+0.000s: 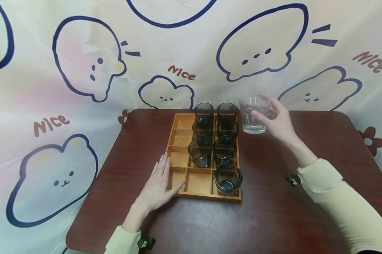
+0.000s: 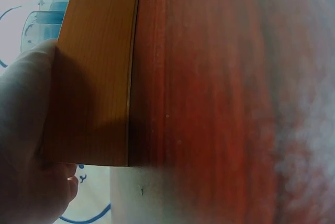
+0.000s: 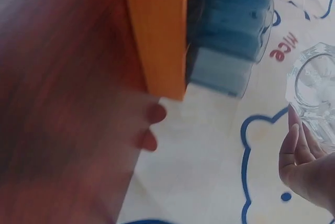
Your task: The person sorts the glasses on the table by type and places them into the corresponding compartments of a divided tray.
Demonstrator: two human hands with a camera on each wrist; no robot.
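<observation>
My right hand [image 1: 276,118] holds a clear, faceted glass [image 1: 254,123] up beyond the tray's back right side, thumb and fingers gripping its wall. In the right wrist view this clear glass [image 3: 316,80] shows its base. A wooden tray [image 1: 200,192] divided into square compartments lies on the table. Several smoky dark glasses, among them a front right one [image 1: 228,181] and one in the middle column [image 1: 200,153], stand upright in its middle and right columns. My left hand [image 1: 156,185] rests on the tray's front left corner, fingers straight along the left side, thumb by the front rim.
The tray stands on a dark reddish-brown table [image 1: 121,197] with rounded corners. Behind and to the left hangs a pale cloth [image 1: 165,46] printed with cartoon bears and flowers. Dark straps with small devices [image 1: 293,180] sit at both wrists.
</observation>
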